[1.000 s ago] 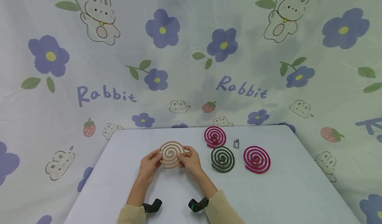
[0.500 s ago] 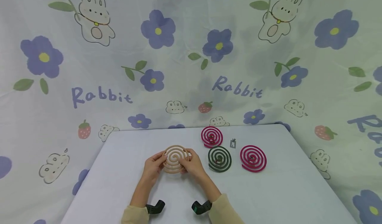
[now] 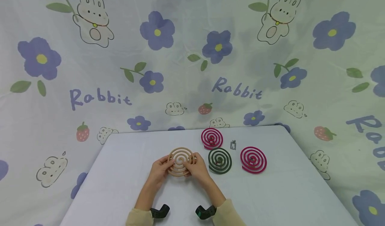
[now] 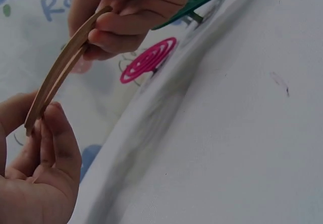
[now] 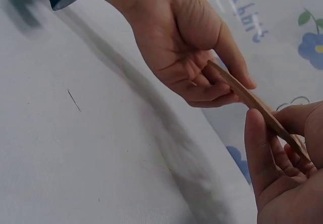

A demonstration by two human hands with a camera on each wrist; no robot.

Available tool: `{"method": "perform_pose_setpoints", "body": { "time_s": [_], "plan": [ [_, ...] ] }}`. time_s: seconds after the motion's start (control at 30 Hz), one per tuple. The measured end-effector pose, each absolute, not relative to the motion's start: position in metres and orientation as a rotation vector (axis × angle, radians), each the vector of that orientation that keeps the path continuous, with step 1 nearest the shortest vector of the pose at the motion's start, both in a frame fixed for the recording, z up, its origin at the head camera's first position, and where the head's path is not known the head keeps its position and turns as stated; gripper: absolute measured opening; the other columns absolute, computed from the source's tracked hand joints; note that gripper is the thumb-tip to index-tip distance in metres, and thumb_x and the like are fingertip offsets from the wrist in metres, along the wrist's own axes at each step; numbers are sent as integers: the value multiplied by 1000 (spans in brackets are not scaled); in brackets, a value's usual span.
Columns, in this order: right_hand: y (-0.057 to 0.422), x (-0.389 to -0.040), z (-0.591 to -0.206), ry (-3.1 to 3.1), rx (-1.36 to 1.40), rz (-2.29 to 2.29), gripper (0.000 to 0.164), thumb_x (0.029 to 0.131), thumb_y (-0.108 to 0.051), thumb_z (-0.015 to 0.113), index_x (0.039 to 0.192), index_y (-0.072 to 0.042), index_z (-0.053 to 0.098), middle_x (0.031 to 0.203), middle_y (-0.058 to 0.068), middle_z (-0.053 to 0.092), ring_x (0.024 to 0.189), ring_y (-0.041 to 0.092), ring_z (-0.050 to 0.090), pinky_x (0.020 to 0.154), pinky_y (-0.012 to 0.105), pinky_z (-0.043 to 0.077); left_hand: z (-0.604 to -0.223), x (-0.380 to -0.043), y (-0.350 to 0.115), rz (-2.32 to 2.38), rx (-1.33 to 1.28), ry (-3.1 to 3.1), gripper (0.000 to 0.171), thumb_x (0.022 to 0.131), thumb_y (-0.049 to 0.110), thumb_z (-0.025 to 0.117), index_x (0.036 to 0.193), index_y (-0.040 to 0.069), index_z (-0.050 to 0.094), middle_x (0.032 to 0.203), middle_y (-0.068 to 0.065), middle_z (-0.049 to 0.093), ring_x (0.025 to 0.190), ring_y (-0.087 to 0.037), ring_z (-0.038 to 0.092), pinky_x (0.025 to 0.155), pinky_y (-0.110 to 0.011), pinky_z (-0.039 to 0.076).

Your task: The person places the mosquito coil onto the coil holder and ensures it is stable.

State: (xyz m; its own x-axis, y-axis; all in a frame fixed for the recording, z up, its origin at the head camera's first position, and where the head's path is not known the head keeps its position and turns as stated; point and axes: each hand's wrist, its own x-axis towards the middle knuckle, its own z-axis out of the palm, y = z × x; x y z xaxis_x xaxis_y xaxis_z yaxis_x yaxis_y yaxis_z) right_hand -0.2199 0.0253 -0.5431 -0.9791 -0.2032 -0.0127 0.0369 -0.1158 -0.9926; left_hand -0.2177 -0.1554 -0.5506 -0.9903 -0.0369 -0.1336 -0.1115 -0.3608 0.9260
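A tan mosquito coil [image 3: 181,158] is held up over the white table, its flat face tilted toward the head camera. My left hand [image 3: 160,170] pinches its left edge between thumb and fingers. On the right edge my right hand [image 3: 199,169] does the same, thumb on the face and fingers behind. Seen edge-on in the left wrist view, the coil [image 4: 56,75] shows two thin layers lying close together with a narrow gap. To the right are a dark green coil [image 3: 220,160] and two magenta coils, one behind [image 3: 212,138] and one farther right [image 3: 253,159].
A small grey metal coil stand [image 3: 233,145] lies between the magenta coils. The green coil and the right magenta coil rest raised on small supports. Behind the white table [image 3: 279,192] hangs a curtain [image 3: 180,65] printed with rabbits and flowers.
Both hands have shifted right and a little nearer the body with the tan coil. My right thumb has moved inward on its face and back out. The other coils stay put.
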Motion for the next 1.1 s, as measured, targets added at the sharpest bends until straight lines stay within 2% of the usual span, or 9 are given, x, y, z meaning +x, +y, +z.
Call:
{"method": "perform_pose_setpoints", "body": {
  "time_s": [0.2,0.37,0.6,0.73,0.87,1.1],
  "plan": [
    [33,-219,-541,1910,-167,-2283,24,90,-6,68,93,4,47,74,15,63,54,18,66,50,35,56,-552,-218,-147,2494,-148,1748,37,91,-3,64,125,-12,52,95,-8,64,79,-12,61,66,-21,52],
    [41,-207,-522,1904,-167,-2251,17,92,-6,65,90,4,50,80,21,65,58,20,67,55,37,57,-551,-220,-140,2485,-96,1781,40,91,-2,65,125,-15,50,92,-7,63,78,-11,60,65,-20,52],
    [53,-208,-527,2064,-156,-2172,19,90,-8,67,85,1,52,73,2,53,59,15,60,52,37,56,-550,-224,-130,2457,-91,1842,38,89,1,67,121,-14,53,82,-6,63,66,-10,57,55,-19,46],
    [59,-216,-541,2046,-149,-2170,20,89,-8,69,90,2,52,75,3,56,61,15,61,53,35,56,-549,-227,-124,2443,-97,1875,36,88,1,68,119,-13,54,80,-5,62,64,-9,56,53,-19,45],
    [66,-221,-545,2019,-167,-2179,26,88,-6,71,102,7,54,78,7,62,61,16,64,54,36,56,-550,-230,-118,2429,-84,1873,36,88,1,68,118,-13,54,83,-5,63,67,-9,57,56,-19,47],
    [79,-207,-512,1995,-205,-2149,34,88,2,66,114,14,48,82,16,64,64,20,66,56,37,57,-546,-230,-105,2431,-78,1818,38,90,0,66,123,-12,51,87,-6,64,72,-10,60,60,-20,50]
  ]
}}
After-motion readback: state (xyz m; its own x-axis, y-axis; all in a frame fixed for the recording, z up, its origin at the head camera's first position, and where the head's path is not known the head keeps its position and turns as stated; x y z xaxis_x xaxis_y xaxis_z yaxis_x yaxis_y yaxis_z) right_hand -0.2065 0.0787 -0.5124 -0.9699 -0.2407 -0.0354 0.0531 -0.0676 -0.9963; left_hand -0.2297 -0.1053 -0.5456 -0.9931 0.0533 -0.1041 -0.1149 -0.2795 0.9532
